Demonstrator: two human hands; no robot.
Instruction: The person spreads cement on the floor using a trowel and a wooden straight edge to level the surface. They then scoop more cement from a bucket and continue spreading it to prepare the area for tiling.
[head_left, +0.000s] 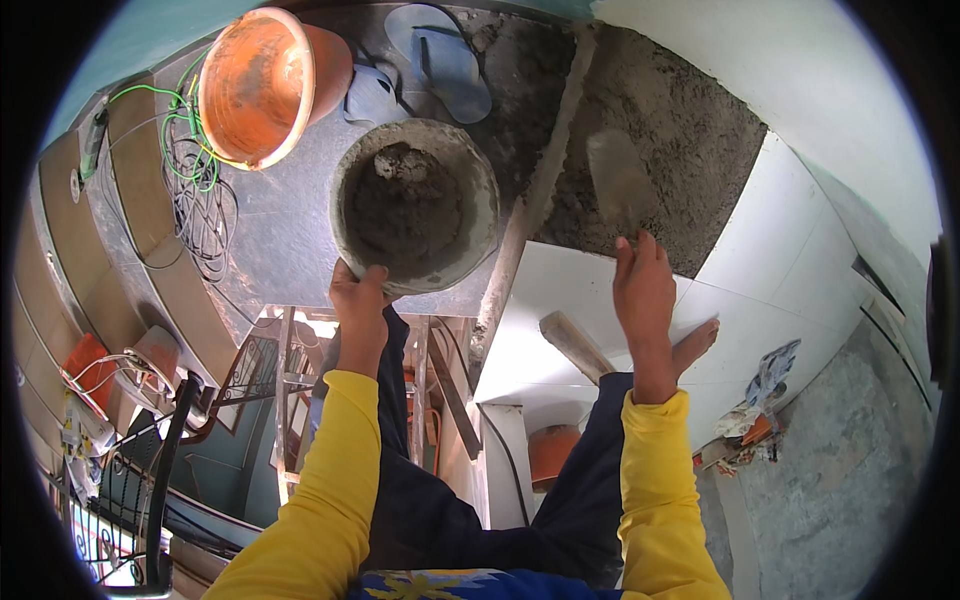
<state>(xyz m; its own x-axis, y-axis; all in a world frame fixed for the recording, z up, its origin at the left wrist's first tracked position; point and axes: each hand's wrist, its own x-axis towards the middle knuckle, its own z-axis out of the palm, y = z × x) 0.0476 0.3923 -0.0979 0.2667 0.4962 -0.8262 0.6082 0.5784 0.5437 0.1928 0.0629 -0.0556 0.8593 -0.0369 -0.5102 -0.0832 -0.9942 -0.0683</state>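
Note:
My left hand (358, 315) grips the near rim of a round grey pan (478, 190), thumb over the edge. Wet mortar (405, 215) lies inside it, with a raised lump toward the far side. In my right hand (645, 300) is a trowel (617, 175); my fingers close round its handle, mostly hiding it. The blade is over a rough bed of mortar (700, 110) and looks coated with it; I cannot tell whether it touches. White tiles (770, 225) border this bed on the near and right sides.
An orange bucket (332, 75) lies tipped beside blue slippers (462, 85) and tangled cables (200, 200). A wooden block (577, 347) rests on tile near my bare foot (695, 345). Below are a wooden ladder (285, 400), a drop and a black railing (170, 490); steps (75, 215) run left.

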